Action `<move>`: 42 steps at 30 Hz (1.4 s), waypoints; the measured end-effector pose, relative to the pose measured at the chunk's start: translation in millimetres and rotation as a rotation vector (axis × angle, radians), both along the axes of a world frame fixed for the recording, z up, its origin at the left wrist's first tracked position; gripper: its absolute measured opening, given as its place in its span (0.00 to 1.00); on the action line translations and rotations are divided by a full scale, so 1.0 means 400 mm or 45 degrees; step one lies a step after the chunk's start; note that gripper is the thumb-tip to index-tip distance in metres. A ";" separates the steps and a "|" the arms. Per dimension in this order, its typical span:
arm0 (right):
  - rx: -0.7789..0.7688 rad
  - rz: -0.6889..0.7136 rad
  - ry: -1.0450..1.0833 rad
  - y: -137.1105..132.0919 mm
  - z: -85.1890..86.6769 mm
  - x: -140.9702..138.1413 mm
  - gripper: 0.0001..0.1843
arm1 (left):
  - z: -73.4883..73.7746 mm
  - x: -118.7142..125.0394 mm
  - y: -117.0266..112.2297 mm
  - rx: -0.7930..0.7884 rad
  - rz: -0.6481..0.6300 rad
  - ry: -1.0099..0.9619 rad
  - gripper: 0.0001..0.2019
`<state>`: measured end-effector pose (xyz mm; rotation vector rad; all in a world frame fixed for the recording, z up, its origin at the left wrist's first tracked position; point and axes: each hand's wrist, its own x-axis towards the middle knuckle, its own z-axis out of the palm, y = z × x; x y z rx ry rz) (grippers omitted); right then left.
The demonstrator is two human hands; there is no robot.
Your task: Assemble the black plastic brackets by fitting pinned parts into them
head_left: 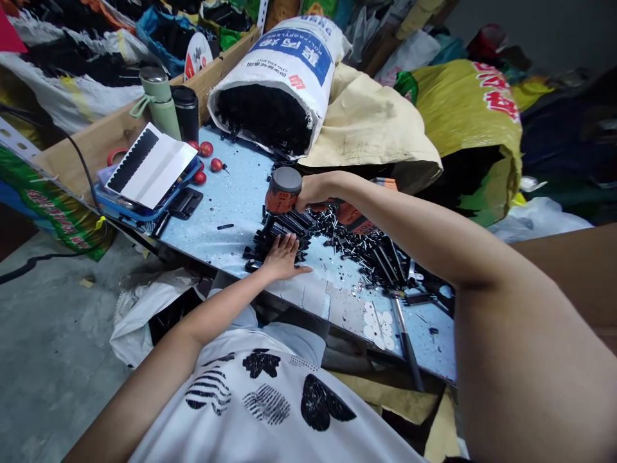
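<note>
My right hand (315, 191) is wrapped round the grip of an orange and grey power driver (283, 190) that points down at a row of black plastic parts (279, 230) on the light blue table (231, 193). On the near side of those parts rests my left hand (282, 257), fingers stretched flat and pressing on them. A heap of small black screws and rods (366, 247) lies just right of the driver.
A white woven sack (289, 71) full of black parts lies open at the table's back. Two flasks (161, 99), a blue tray with a card (149, 170) and red balls (207, 149) sit at the left. Bags crowd the right.
</note>
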<state>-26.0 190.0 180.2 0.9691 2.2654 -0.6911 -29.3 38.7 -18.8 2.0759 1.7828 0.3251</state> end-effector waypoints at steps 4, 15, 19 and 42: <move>0.160 0.124 -0.101 -0.046 0.027 0.002 0.11 | -0.003 -0.004 0.006 0.039 0.009 -0.012 0.47; 0.095 0.181 -0.198 -0.163 0.021 0.022 0.09 | 0.004 -0.001 -0.011 0.323 0.024 0.002 0.43; 0.230 0.213 -0.148 -0.193 0.041 0.033 0.09 | 0.009 -0.003 -0.011 0.219 0.035 -0.009 0.44; 0.081 -0.291 0.144 -0.041 0.096 0.253 0.14 | 0.063 -0.083 0.070 0.165 -0.152 0.186 0.44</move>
